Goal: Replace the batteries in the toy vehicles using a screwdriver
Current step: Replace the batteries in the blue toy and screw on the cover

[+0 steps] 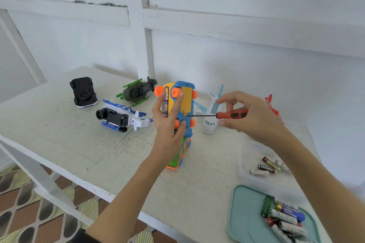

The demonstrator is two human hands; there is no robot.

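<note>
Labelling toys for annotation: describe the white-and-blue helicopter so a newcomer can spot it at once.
Start at the white table and look left of the blue-and-yellow bus that the left hand holds upright. The white-and-blue helicopter lies on its side there, nearest the front edge. Unlike the green helicopter and black car behind it, it has blue skids.

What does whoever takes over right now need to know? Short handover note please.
Left hand grips the blue toy bus, held underside up.
Right hand holds the red screwdriver, its tip at the screw by the yellow battery cover.
Cover is on; no battery swapped in this toy yet.
Loose batteries lie on the teal lid and in the clear tub.
Left: unscrew, swap, close; the other toys' state can't be told.
</note>
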